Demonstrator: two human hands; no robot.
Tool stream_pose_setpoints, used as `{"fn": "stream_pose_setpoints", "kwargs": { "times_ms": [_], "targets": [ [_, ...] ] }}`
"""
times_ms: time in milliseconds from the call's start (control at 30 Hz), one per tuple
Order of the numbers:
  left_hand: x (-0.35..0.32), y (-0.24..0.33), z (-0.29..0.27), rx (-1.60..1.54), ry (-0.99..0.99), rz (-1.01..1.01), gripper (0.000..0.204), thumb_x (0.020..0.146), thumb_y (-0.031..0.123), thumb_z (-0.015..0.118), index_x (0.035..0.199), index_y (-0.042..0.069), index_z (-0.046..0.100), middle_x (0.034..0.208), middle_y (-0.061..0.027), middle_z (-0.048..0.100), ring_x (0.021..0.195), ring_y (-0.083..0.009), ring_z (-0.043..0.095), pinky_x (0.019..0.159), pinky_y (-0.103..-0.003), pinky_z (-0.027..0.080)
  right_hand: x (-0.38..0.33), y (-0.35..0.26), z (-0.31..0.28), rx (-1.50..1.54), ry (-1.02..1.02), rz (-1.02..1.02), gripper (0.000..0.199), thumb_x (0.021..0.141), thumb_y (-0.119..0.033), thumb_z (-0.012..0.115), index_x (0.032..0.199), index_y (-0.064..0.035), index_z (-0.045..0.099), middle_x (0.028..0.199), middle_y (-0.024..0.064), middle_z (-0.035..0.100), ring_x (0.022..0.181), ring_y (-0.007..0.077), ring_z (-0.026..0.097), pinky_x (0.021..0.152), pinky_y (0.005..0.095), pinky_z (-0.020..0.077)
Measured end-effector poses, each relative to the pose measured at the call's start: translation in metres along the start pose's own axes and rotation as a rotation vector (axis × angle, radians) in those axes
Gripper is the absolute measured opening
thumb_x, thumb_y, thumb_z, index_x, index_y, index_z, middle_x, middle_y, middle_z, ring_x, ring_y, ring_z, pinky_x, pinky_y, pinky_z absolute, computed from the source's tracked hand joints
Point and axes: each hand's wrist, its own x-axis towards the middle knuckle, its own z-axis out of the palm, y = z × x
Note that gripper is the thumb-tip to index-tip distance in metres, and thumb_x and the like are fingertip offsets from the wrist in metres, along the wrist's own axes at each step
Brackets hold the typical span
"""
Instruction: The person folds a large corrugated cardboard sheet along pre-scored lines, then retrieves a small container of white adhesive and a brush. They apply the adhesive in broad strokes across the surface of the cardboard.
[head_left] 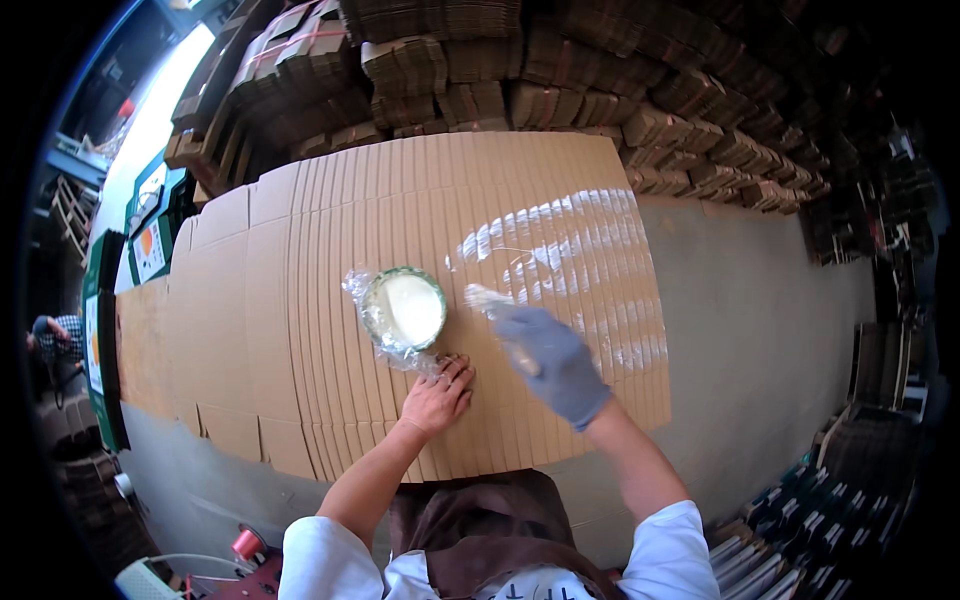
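My right hand point(553, 365), in a grey glove, is closed around the handle of a brush point(487, 299) with white-coated bristles. The brush is over the cardboard, just right of a round tub point(441, 285) with a green rim. Inside the tub is a thick white paste point(418, 305), and clear plastic film point(357, 283) is crumpled around it. Bare and spread out, my left hand point(438, 395) lies on the fanned cardboard sheets point(340, 390), close to the film below the tub. White streaks point(590, 262) of paste cover the sheets' right part.
Tied stacks of flat cardboard point(580, 105) stand beyond the work surface. At the left are dark green printed boxes point(100, 340), and farther left a person point(65, 335) in a checked shirt. Dark stacked pieces point(830, 520) lie at the lower right. A red spool point(247, 544) sits at the lower left.
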Motion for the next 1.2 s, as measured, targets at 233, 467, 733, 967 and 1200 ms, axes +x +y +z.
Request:
{"fn": "stream_pose_setpoints", "kwargs": {
  "times_ms": [233,467,733,967,1200],
  "targets": [
    [-0.005,-0.006,0.018,-0.039,-0.067,-0.010,0.026,0.091,0.031,0.061,0.110,0.014,0.063,0.118,-0.0066,0.061,0.121,-0.0256,0.053,0.108,-0.044,0.037,0.035,-0.009,0.098,-0.260,-0.292,-0.227,0.027,0.083,-0.012,0.061,0.110,-0.0098,0.064,0.119,0.0096,0.059,0.100,0.0288,0.063,0.079,0.0380,0.0544],
    [-0.005,-0.009,0.019,-0.028,-0.018,0.016,0.031,0.092,0.029,0.060,0.119,0.014,0.061,0.128,-0.0078,0.058,0.126,-0.0262,0.050,0.110,-0.045,0.035,0.046,-0.016,0.099,-0.210,-0.396,-0.158,0.033,0.081,-0.009,0.062,0.114,-0.0106,0.064,0.118,0.0122,0.060,0.106,0.0322,0.062,0.087,0.0390,0.0523],
    [0.000,-0.007,0.008,-0.061,0.062,0.069,0.042,0.093,0.029,0.058,0.130,0.010,0.054,0.137,-0.0083,0.052,0.132,-0.0256,0.045,0.112,-0.045,0.033,0.029,0.032,0.113,1.219,0.068,0.766,0.022,0.098,-0.011,0.056,0.116,0.0014,0.061,0.110,0.0132,0.068,0.098,0.0238,0.069,0.083,0.0359,0.0586],
    [-0.001,-0.006,0.008,-0.057,0.043,0.041,0.039,0.090,0.028,0.062,0.125,0.010,0.058,0.133,-0.0088,0.055,0.128,-0.0264,0.049,0.107,-0.043,0.038,-0.012,0.061,0.158,2.018,0.390,1.024,0.026,0.102,-0.014,0.050,0.122,0.0020,0.056,0.103,0.0168,0.068,0.093,0.0260,0.069,0.081,0.0381,0.0615],
    [0.004,-0.001,0.007,-0.016,0.032,-0.002,0.041,0.085,0.027,0.067,0.122,0.012,0.061,0.133,-0.0076,0.055,0.128,-0.0270,0.049,0.106,-0.042,0.039,-0.051,0.034,0.104,1.727,0.588,0.654,0.030,0.101,-0.017,0.054,0.126,-0.0011,0.056,0.110,0.0146,0.066,0.094,0.0238,0.068,0.088,0.0415,0.0577]
  ]
}}
